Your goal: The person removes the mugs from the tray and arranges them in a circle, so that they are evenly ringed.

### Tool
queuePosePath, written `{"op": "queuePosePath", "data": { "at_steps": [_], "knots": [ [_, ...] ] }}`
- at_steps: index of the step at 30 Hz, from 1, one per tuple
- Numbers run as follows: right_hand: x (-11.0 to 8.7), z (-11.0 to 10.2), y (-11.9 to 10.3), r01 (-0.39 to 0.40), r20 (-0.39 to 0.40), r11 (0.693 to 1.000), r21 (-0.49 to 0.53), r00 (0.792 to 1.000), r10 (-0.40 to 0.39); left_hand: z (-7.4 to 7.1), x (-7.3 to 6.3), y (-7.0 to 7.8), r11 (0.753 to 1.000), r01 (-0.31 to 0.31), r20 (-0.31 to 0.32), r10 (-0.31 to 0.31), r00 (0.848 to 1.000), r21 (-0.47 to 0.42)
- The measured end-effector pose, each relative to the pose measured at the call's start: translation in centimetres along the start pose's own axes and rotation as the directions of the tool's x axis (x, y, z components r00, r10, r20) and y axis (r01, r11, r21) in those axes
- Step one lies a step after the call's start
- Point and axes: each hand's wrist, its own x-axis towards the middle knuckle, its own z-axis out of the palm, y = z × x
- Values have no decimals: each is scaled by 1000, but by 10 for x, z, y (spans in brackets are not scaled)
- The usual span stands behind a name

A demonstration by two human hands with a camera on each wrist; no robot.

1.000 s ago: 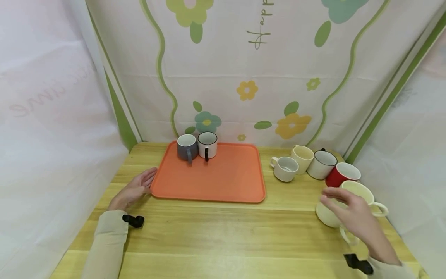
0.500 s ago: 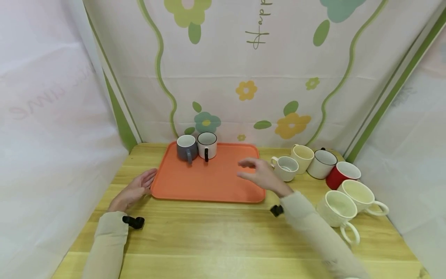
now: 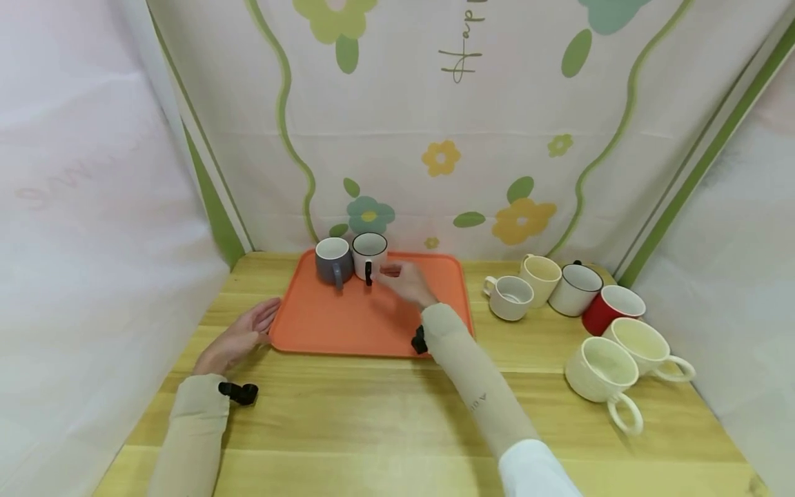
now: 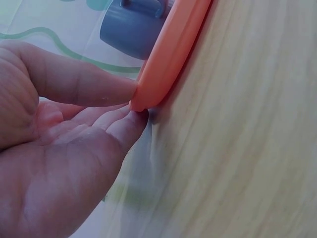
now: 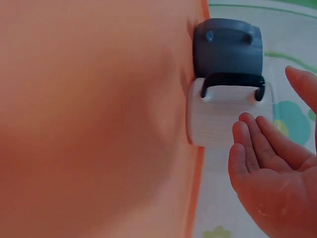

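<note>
On the orange tray [image 3: 348, 324] stand a blue-grey mug [image 3: 328, 269] and, close beside it, a white mug [image 3: 361, 265] with a black rim and black handle. My right hand [image 3: 406, 281] is at the right side of the white mug, fingertips close to its handle. In the right wrist view, the thumb is spread away from the nearly straight fingers [image 5: 265, 148], which overlap the mug's side. My left hand [image 3: 232, 337] lies at the tray's left edge. In the left wrist view, its thumb [image 4: 89, 84] and extended fingertips touch the orange rim.
Several mugs stand at the right: a small white cup [image 3: 511, 300], a pale yellow mug [image 3: 539, 281], a black-rimmed white mug [image 3: 574, 293], a red mug [image 3: 599, 314] and two cream mugs, the nearer cream mug [image 3: 586, 378] included. A floral cloth [image 3: 404, 172] hangs behind the table.
My right hand has swept left from the cream mugs, over the tray, to the black-handled white mug. My left hand stays at the tray's edge, and the mugs keep their places.
</note>
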Motion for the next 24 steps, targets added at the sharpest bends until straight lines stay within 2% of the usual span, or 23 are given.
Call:
{"op": "queuePosePath", "data": {
  "at_steps": [5, 7, 11, 15, 19, 24],
  "knots": [
    [16, 20, 3, -67, -45, 989, 131, 996, 73, -1, 0, 2, 1000, 0, 3, 0, 1000, -25],
    [18, 27, 4, -76, -54, 988, 138, 995, 84, -1, 0, 2, 999, -3, 7, 3, 1000, -38],
    [19, 38, 6, -96, -22, 986, 140, 995, 100, -1, 1, 1, 999, -5, 10, 5, 1000, -46],
    [17, 44, 3, -105, -3, 982, 155, 994, 106, 0, 2, 1, 999, -5, 9, 5, 1000, -35],
    [14, 46, -2, -106, -36, 981, 161, 993, 113, -1, 3, 0, 1000, -7, 6, 7, 1000, -24],
    [7, 46, -7, -149, -42, 960, 239, 986, 163, -2, 2, 0, 1000, -3, 9, 4, 1000, -27]
  ]
}}
